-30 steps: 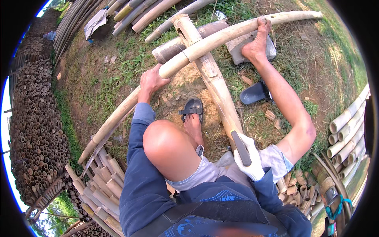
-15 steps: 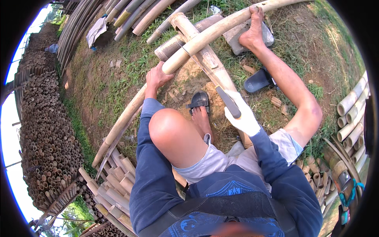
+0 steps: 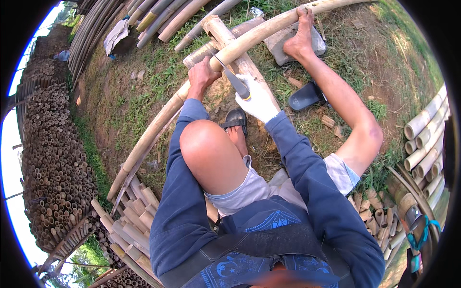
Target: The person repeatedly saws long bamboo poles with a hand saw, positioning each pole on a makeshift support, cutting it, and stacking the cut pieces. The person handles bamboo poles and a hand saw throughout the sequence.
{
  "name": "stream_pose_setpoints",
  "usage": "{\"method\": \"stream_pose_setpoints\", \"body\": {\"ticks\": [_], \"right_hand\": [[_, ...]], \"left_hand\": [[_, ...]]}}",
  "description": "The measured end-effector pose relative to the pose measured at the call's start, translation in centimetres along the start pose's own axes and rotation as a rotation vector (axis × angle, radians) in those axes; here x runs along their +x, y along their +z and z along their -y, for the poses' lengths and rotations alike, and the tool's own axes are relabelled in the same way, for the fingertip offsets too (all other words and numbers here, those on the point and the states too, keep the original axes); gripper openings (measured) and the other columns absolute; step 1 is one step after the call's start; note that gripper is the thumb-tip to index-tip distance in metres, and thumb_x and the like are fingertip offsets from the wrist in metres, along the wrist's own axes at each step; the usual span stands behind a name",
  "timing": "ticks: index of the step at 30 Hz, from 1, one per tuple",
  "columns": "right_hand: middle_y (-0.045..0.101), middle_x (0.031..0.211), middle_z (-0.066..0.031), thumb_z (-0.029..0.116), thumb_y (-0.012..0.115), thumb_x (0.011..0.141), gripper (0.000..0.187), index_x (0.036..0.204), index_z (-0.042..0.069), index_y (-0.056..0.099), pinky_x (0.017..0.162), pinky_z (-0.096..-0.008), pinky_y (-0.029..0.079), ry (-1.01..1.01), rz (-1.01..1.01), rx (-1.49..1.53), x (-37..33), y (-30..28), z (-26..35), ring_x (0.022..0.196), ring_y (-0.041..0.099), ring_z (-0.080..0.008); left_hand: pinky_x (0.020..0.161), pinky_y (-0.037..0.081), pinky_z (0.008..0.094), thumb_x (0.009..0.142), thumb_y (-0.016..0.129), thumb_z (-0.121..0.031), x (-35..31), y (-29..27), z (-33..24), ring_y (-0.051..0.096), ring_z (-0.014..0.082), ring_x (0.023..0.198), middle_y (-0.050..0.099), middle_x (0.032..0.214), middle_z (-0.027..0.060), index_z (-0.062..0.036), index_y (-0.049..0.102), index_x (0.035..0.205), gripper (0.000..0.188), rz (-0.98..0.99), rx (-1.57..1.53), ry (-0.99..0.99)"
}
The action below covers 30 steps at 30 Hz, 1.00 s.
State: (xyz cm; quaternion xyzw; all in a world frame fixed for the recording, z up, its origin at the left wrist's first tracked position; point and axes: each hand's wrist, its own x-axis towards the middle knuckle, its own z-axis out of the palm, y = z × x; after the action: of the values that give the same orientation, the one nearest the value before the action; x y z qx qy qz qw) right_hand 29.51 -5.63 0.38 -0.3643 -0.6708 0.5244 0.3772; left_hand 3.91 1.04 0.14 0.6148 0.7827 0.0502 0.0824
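A long pale bamboo pole (image 3: 156,126) runs from the lower left up to the top right, across a bamboo support (image 3: 249,67). My bare left hand (image 3: 202,77) is wrapped around the pole, just left of the saw blade. In a white glove, my right hand (image 3: 257,98) grips the grey handle of a hand saw (image 3: 236,82). The saw's thin blade meets the pole beside my left hand; most of it is hidden behind the pole. My bare right foot (image 3: 300,41) presses on the pole farther right, above a stone block (image 3: 314,42).
A black sandal (image 3: 306,96) lies off my foot; my other foot wears one (image 3: 235,119). Cut bamboo pieces (image 3: 132,216) are piled at lower left. Stacked bamboo ends (image 3: 53,177) rise at far left, and more poles (image 3: 427,129) lie at right.
My right hand has pushed the saw forward and left, so its handle is now close to the pole. My left hand has moved slightly up and right along the pole.
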Motion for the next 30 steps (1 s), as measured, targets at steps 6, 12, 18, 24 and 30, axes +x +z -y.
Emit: {"method": "stream_pose_setpoints", "body": {"ticks": [6, 12, 18, 24, 30], "right_hand": [[0.064, 0.142, -0.0203, 0.000, 0.071, 0.091, 0.064, 0.153, 0.001, 0.055, 0.114, -0.0406, 0.050, 0.136, 0.043, -0.116, -20.4, -8.2, 3.5, 0.133, 0.065, -0.0326], [0.069, 0.134, -0.0175, 0.004, 0.077, 0.092, 0.063, 0.151, 0.006, 0.057, 0.104, -0.0378, 0.057, -0.029, -0.010, -0.054, -6.8, -2.5, -1.0, 0.120, 0.072, -0.0278], [0.074, 0.122, -0.0169, 0.009, 0.079, 0.093, 0.055, 0.145, 0.005, 0.060, 0.098, -0.0382, 0.058, -0.067, -0.077, 0.034, 0.5, 1.5, -2.8, 0.112, 0.074, -0.0275], [0.065, 0.132, -0.0178, 0.003, 0.077, 0.093, 0.053, 0.143, 0.001, 0.059, 0.107, -0.0396, 0.053, -0.020, -0.080, -0.022, -1.2, 1.0, -0.2, 0.124, 0.067, -0.0270], [0.063, 0.135, -0.0171, 0.003, 0.077, 0.095, 0.053, 0.145, 0.002, 0.058, 0.109, -0.0373, 0.051, -0.001, -0.031, -0.046, -1.3, 0.5, -2.8, 0.128, 0.064, -0.0241]], "left_hand": [[0.094, 0.060, 0.0527, 0.072, 0.087, -0.041, -0.5, -0.8, 0.7, 0.078, 0.0430, 0.104, 0.081, 0.107, 0.0247, -0.0107, 0.071, 0.123, 0.061, 0.094, -0.036, -0.046], [0.096, 0.060, 0.0529, 0.072, 0.085, -0.042, 0.3, -0.9, 1.4, 0.078, 0.0438, 0.103, 0.081, 0.107, 0.0245, -0.0086, 0.070, 0.122, 0.062, 0.104, -0.018, -0.033], [0.096, 0.060, 0.0511, 0.067, 0.085, -0.046, 1.1, 0.0, 2.1, 0.078, 0.0427, 0.104, 0.081, 0.108, 0.0251, -0.0082, 0.074, 0.120, 0.066, 0.181, -0.096, 0.070], [0.097, 0.059, 0.0513, 0.068, 0.085, -0.044, 0.5, -0.8, 2.0, 0.077, 0.0418, 0.108, 0.081, 0.112, 0.0224, -0.0101, 0.072, 0.126, 0.068, 0.226, -0.119, 0.014], [0.092, 0.061, 0.0514, 0.076, 0.089, -0.039, -1.6, 0.0, -0.9, 0.077, 0.0399, 0.105, 0.080, 0.112, 0.0190, -0.0096, 0.069, 0.122, 0.059, 0.078, -0.060, -0.014]]}}
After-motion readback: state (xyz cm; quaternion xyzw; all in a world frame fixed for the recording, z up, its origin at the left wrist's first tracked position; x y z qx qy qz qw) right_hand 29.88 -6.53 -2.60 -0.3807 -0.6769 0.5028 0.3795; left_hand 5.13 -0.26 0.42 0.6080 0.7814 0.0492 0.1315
